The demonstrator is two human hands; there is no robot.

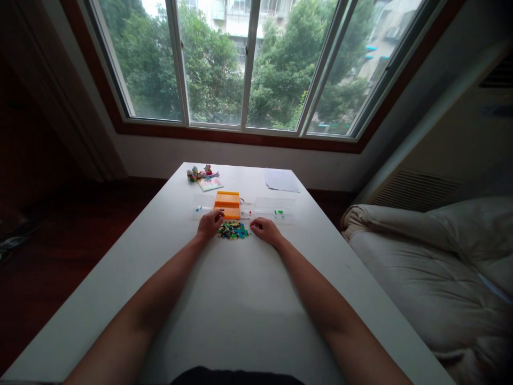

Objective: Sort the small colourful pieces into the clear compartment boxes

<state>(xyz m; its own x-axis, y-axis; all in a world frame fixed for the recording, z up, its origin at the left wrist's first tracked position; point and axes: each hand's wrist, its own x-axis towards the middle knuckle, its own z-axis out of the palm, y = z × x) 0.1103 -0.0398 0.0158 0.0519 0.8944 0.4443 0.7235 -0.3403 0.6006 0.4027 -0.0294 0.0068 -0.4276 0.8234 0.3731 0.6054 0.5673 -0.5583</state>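
Note:
A pile of small mixed beads or bricks in green, blue, black, red and white lies on the white table. My left hand is at the pile's upper left, its fingers pinched together over the near edge of an open orange case. A small dark spot shows at those fingertips, too tiny to name. Right of the pile rests my right hand, fingers curled in and close to the outermost pieces. Whatever its fingertips hold, if anything, cannot be made out.
Clear plastic trays flank the case; the right clear tray holds a few green pieces, the left clear tray blue ones. Small figures, a printed card and paper sheets lie farther back. A sofa stands right.

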